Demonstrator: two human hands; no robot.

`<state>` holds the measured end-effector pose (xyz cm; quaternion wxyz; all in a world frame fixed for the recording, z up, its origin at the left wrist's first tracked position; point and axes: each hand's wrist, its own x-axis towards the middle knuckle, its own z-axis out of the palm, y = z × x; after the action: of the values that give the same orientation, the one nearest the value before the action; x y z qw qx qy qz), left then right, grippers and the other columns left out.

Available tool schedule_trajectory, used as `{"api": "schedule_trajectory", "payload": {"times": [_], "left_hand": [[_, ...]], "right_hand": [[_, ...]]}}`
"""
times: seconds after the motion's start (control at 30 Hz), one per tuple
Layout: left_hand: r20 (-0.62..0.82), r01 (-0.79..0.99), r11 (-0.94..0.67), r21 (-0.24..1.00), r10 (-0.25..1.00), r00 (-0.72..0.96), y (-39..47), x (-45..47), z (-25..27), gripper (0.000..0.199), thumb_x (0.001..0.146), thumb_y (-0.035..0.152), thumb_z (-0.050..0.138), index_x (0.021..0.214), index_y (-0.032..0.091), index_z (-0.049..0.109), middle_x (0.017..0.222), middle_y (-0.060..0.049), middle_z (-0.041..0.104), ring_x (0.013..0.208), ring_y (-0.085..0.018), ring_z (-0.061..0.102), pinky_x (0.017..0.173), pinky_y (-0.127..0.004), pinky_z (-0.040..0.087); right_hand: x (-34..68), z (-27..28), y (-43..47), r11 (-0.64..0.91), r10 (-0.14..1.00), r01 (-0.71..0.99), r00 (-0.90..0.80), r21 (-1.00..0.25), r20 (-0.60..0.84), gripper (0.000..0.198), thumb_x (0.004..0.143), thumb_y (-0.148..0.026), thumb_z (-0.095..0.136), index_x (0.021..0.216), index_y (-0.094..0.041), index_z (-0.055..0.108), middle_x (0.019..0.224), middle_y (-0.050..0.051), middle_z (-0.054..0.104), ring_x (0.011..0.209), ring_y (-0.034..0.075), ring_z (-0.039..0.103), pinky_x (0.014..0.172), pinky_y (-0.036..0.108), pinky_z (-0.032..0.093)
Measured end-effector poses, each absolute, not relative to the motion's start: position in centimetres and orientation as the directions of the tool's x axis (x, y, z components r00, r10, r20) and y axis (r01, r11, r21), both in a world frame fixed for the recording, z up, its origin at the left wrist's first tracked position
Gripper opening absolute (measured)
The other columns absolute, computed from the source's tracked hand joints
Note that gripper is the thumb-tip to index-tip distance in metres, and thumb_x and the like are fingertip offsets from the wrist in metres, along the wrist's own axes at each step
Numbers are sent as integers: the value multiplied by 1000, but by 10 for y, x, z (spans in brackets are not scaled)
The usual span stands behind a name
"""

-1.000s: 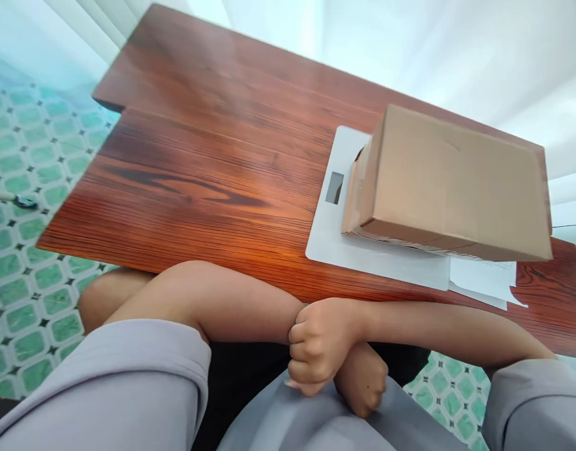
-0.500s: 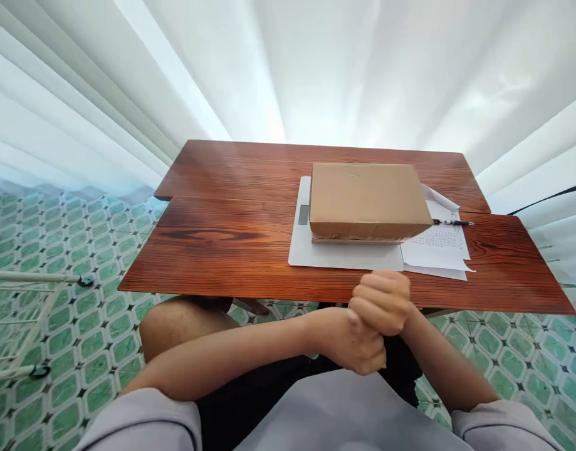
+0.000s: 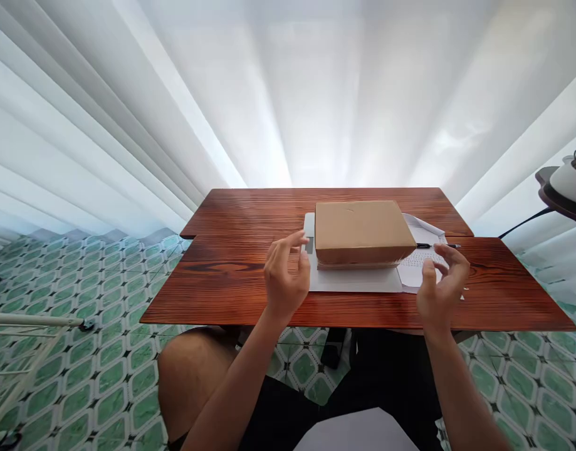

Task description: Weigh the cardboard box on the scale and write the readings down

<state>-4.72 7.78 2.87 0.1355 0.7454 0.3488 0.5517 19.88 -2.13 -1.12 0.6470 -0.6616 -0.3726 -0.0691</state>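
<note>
A closed brown cardboard box (image 3: 365, 233) lies on a flat silver-grey device (image 3: 353, 282) with a small dark rectangle near its upper left, partly hidden by the box and my hand. My left hand (image 3: 286, 275) hovers at the left side of the box, fingers curved and apart, holding nothing. On the other side, my right hand (image 3: 442, 285) is raised over the papers' right part, thumb and fingers apart and empty. Neither hand touches the box. Sheets of written paper (image 3: 410, 275) lie right of the box, with a black pen (image 3: 424, 245) across them.
The reddish-brown wooden table (image 3: 222, 300) has a stepped edge. White curtains (image 3: 316, 94) hang behind it. A white pot (image 3: 570, 181) stands on a dark stand at the far right. A white metal rack (image 3: 34, 321) is on the tiled floor at the left.
My hands, earlier closed together in front of the table, have come apart, opened and moved forward to either side of the box. The view has tilted upward.
</note>
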Motion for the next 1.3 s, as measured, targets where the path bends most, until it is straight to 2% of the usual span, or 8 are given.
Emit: {"api": "schedule_trajectory", "payload": {"times": [0.13,0.23,0.33,0.5,0.67,0.97,1.13,1.3], "left_hand": [[452,328,-493,806,870,197,86,-42,14,50,98,31,48,147,21,43,145,-10,51,133,-22,49,110,-40,45],[232,342,-322,883,932,277,86,-39,6,62,99,46,45,154,20,36,156,-10,39,142,-26,40,114,-44,41],[111,376,-240,895,937,332,84,-37,3,70,99,56,40,158,21,29,160,-8,32,146,-29,34,117,-48,37],[72,404,-244,881,916,394,78,-32,9,68,101,55,33,160,22,24,161,-5,30,149,-27,30,120,-48,31],[60,407,-241,881,910,409,73,-29,13,72,100,54,34,162,22,16,163,-3,25,150,-27,26,120,-45,30],[92,351,-241,905,916,391,70,-33,14,69,100,50,36,161,23,19,160,-4,34,147,-27,32,119,-45,30],[88,328,-220,919,924,371,70,-41,22,72,101,50,36,162,17,16,160,-7,32,147,-25,32,117,-41,33],[172,351,-270,897,943,285,75,-55,33,67,101,47,37,160,18,23,156,-5,40,144,-22,37,116,-38,34]], "right_hand": [[209,-21,-20,107,579,399,719,-911,383,54,95,-48,51,144,-26,45,152,11,47,142,28,44,118,54,34],[211,-25,-17,72,673,313,685,-947,278,57,98,-53,46,150,-29,41,157,8,42,147,26,38,122,53,28],[211,-26,-12,23,721,312,654,-950,232,57,99,-58,39,150,-33,40,159,4,39,149,24,33,123,52,29],[209,-26,-6,21,768,357,593,-934,244,56,98,-61,38,147,-35,45,154,2,46,144,25,40,119,49,36],[206,-24,-4,-9,734,397,626,-918,263,54,98,-59,41,144,-33,48,148,5,52,139,28,45,115,51,39],[190,-10,-3,50,699,426,631,-903,337,47,99,-53,43,138,-29,54,141,7,57,134,28,49,114,52,38],[177,3,2,79,701,432,617,-898,359,47,99,-51,44,138,-27,54,139,8,58,132,28,51,113,51,39],[161,14,14,124,718,430,583,-894,380,47,98,-50,46,139,-28,53,136,8,59,131,28,52,111,52,41]]}}
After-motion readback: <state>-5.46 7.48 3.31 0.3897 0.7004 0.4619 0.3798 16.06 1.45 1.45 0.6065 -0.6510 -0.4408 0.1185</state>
